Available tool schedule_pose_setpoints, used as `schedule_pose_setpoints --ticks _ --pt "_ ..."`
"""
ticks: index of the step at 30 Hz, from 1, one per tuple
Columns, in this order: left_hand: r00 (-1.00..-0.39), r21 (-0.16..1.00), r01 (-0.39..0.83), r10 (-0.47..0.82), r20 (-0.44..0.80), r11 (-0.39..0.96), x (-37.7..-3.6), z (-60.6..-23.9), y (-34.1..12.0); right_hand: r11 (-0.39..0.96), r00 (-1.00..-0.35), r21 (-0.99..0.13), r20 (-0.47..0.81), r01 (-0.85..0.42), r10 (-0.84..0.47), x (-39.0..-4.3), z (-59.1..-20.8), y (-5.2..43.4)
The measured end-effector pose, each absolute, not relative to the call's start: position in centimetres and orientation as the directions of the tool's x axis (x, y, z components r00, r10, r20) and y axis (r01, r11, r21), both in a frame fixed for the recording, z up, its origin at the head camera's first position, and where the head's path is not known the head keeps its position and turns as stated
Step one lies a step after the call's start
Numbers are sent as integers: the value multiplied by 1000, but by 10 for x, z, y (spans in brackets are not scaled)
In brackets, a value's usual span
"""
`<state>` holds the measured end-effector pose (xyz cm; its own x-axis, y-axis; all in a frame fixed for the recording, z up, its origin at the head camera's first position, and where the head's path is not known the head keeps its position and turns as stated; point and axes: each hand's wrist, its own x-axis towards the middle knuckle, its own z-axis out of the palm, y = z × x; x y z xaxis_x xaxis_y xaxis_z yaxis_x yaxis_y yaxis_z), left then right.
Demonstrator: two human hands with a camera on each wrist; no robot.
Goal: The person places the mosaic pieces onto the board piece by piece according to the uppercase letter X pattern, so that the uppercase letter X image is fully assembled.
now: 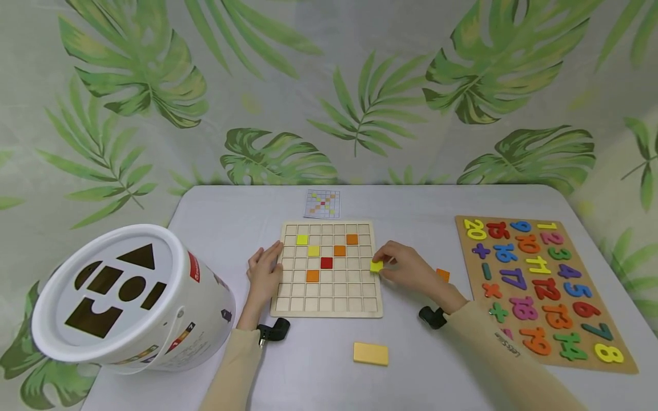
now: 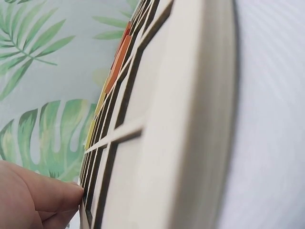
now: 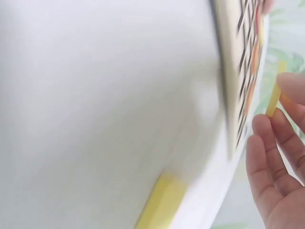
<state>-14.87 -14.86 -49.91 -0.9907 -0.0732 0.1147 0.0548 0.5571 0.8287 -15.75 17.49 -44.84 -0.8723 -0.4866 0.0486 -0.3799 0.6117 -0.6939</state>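
Note:
A wooden grid board (image 1: 327, 308) lies on the table, with yellow, orange and red square tiles set along two crossing diagonals. The red tile (image 1: 326, 263) sits where they meet. At the board's right edge, my right hand (image 1: 408, 268) pinches a yellow tile (image 1: 377, 266) between thumb and fingers. The right wrist view shows this yellow tile (image 3: 275, 93) edge-on, raised off the board. My left hand (image 1: 265, 273) rests at the board's left edge, fingers fairly straight. Up close, fingertips of the left hand (image 2: 38, 195) touch the board's rim (image 2: 190, 114).
Behind the board lies a small pattern card (image 1: 322, 204). A yellow rectangular piece (image 1: 370, 354) is in front, and an orange tile (image 1: 442, 275) lies partly behind my right wrist. A white shape-sorter bucket (image 1: 205, 319) stands left; a number puzzle board (image 1: 612, 342) lies right.

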Motion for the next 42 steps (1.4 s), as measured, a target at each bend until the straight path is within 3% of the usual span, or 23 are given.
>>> schedule_pose_setpoints --ticks 11,33,42 --pt "-990 831 64 -70 123 552 -149 -501 -149 584 -791 -660 24 -472 -612 -160 -456 117" --pt "-992 830 42 -74 100 556 -149 -498 -148 664 -788 -564 -38 -490 -614 -160 -457 101" --pt "-993 827 46 -67 101 561 -149 -498 -149 602 -814 -682 -17 -415 -580 -157 -449 128"
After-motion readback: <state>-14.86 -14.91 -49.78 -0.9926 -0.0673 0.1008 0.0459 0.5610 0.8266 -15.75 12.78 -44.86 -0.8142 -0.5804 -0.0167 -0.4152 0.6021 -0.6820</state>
